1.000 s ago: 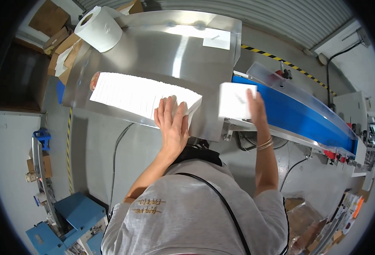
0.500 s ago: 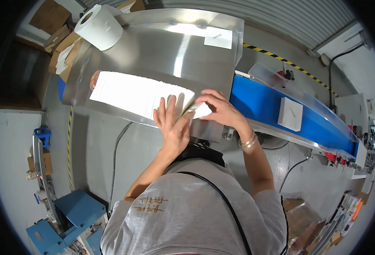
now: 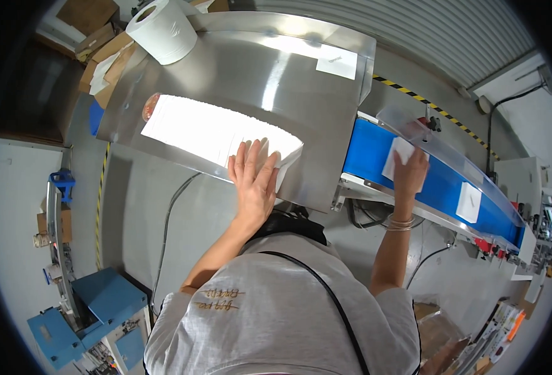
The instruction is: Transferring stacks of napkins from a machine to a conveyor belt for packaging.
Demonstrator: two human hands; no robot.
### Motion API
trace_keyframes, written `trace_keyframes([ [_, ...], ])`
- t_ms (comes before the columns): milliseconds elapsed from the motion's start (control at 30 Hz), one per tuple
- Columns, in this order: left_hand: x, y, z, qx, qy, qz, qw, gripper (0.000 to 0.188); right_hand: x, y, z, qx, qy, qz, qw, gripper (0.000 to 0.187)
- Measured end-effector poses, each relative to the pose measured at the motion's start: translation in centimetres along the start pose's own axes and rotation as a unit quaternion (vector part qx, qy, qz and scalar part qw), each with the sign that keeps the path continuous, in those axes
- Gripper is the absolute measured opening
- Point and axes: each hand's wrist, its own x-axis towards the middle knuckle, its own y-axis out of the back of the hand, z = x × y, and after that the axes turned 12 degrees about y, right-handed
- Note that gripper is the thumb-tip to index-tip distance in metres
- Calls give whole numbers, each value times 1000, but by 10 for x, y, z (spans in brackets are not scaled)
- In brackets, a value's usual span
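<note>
Left of the blue conveyor belt point(image 3: 364, 153), on a brushed-steel desk point(image 3: 226, 72), a long row of white packets point(image 3: 207, 130) stands packed on edge, a worker's left hand point(image 3: 253, 181) laid with fingers spread over the end nearest the belt. Over the belt itself, the right hand point(image 3: 411, 172), bracelets point(image 3: 400, 223) at its wrist, is on a single white packet point(image 3: 402, 145), its thumb and fingers set apart; whether they pinch it or merely rest there cannot be told, nor whether the packet lies fully down. A second white packet point(image 3: 469, 202) lies farther along the belt, away from the desk. Also left of the belt are a large white roll point(image 3: 172, 40), a small white sheet point(image 3: 337, 63) and a reddish round object point(image 3: 151, 107) at the row's far end. The row appears the likeliest source of trouble: should the left hand ease off, its end toward the belt could fan out or topple. The packet under the right hand, if let go askew, might land crooked or nudge the clear guard point(image 3: 403, 122) along the belt's far side, and packets placed too close together could bunch up.
</note>
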Motion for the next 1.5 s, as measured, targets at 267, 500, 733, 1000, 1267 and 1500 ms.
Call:
trace_keyframes([
  [267,-1,-2,-5,6,-15,8,1000,34,16,14,-154,485,139,-256,825,48],
  [500,-3,1,-11,40,-52,-1,998,30,21,13,-157,528,165,-309,774,45],
  [733,5,5,-12,6,27,14,1000,42,5,-5,-126,514,11,-368,775,31],
  [1000,9,6,-17,-10,-4,20,1000,34,-1,-20,21,149,-264,-76,950,47],
  [1267,9,8,-20,-16,-21,-11,1000,27,17,28,-142,447,130,-280,840,58],
  [1500,16,14,-24,-13,22,-8,1000,37,1,-20,-141,633,-23,-329,700,42],
])
